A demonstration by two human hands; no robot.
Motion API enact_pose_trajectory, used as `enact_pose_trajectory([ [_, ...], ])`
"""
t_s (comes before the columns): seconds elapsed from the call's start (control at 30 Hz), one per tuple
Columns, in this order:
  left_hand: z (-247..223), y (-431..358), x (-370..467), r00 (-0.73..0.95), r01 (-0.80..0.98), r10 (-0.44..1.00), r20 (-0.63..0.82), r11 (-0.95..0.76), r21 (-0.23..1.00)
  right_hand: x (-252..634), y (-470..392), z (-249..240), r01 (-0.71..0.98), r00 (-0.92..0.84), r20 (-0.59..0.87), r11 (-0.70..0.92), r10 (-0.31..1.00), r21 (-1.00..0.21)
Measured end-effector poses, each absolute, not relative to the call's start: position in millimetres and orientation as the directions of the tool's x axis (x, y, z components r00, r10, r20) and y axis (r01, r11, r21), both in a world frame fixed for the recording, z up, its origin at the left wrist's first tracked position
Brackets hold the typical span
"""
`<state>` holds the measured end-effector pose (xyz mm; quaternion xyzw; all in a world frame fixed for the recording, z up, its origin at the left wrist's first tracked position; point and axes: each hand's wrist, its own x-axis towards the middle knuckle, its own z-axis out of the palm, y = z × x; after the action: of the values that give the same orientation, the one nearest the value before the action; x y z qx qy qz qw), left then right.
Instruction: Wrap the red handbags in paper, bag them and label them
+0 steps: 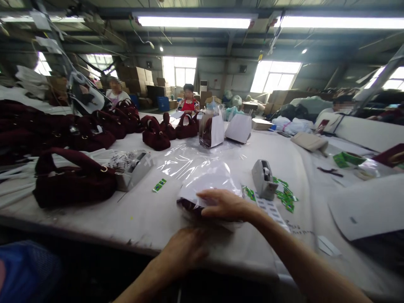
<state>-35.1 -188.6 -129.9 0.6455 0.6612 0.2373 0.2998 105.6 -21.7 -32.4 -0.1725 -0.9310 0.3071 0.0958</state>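
A dark red handbag with white paper around it, inside a clear plastic bag (208,179), lies at the table's near edge in front of me. My right hand (225,204) rests on its near side with the fingers stretched out and apart. Low at the table edge, just in front of the package, is my left hand (187,248); it is blurred and its fingers are hidden. Loose clear plastic spreads flat behind the package. To the left stands an unwrapped dark red handbag (74,185) with its handle up.
Tape dispensers stand left (132,170) and right (265,179) of the package. Green packets (285,195) and a label sheet (273,213) lie at right. More dark red handbags (156,134) and wrapped bags (212,128) stand farther back. Several people sit around the table.
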Motion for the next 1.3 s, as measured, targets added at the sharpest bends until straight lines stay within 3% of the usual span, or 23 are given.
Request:
enact_pose_trajectory([
  [0.1, -125, -208, -30, 0.022, 0.711, 0.995, -0.098, 0.053, 0.702, 96, -34, -62, 0.345, -0.924, 0.003, 0.836, 0.383, -0.427],
  [0.17, -116, -207, -42, -0.046, 0.692, 0.998, 0.047, -0.002, 0.722, 93, -34, -67, 0.373, -0.911, 0.014, 0.839, 0.412, -0.396],
  [0.27, -108, -183, -77, -0.257, 0.734, 0.881, 0.398, -0.090, 0.673, 101, -21, -57, 0.308, -0.922, 0.063, 0.820, 0.383, -0.482],
  [0.33, -110, -158, -105, -0.347, 0.765, 0.782, 0.517, -0.082, 0.638, 118, -5, -48, 0.315, -0.865, 0.153, 0.753, 0.479, -0.577],
  [0.4, -117, -135, -125, -0.346, 0.732, 0.808, 0.477, -0.086, 0.676, 142, 11, -45, 0.400, -0.746, 0.183, 0.650, 0.640, -0.646],
  [0.47, -125, -116, -135, -0.279, 0.654, 0.886, 0.370, -0.107, 0.749, 166, 24, -53, 0.506, -0.665, 0.090, 0.537, 0.741, -0.675],
  [0.57, -129, -102, -130, -0.196, 0.521, 0.945, 0.263, -0.127, 0.844, 188, 31, -77, 0.559, -0.645, -0.050, 0.427, 0.762, -0.711],
  [0.7, -123, -113, -114, -0.266, 0.412, 0.937, 0.228, -0.103, 0.905, 190, 18, -97, 0.467, -0.576, 0.035, 0.363, 0.817, -0.806],
  [0.8, -120, -141, -109, -0.289, 0.434, 0.931, 0.223, -0.080, 0.897, 185, 0, -95, 0.419, -0.542, 0.063, 0.334, 0.838, -0.844],
  [0.9, -122, -168, -111, -0.275, 0.608, 0.919, 0.282, -0.062, 0.792, 182, -17, -88, 0.361, -0.576, 0.092, 0.354, 0.812, -0.863],
  [1.0, -123, -174, -115, -0.186, 0.865, 0.867, 0.462, -0.079, 0.495, 184, -21, -82, 0.327, -0.603, 0.083, 0.342, 0.793, -0.881],
  [1.1, -119, -161, -118, -0.047, 0.963, 0.832, 0.553, -0.109, 0.245, 204, -9, -77, 0.312, -0.541, 0.027, 0.230, 0.841, -0.922],
  [1.2, -111, -152, -117, -0.002, 0.980, 0.824, 0.567, -0.112, 0.166, 253, 3, -76, 0.343, -0.332, -0.063, 0.058, 0.941, -0.937],
  [1.3, -104, -160, -105, -0.039, 0.984, 0.759, 0.650, -0.084, 0.157, 322, -2, -88, 0.537, -0.169, -0.219, -0.096, 0.961, -0.838],
])
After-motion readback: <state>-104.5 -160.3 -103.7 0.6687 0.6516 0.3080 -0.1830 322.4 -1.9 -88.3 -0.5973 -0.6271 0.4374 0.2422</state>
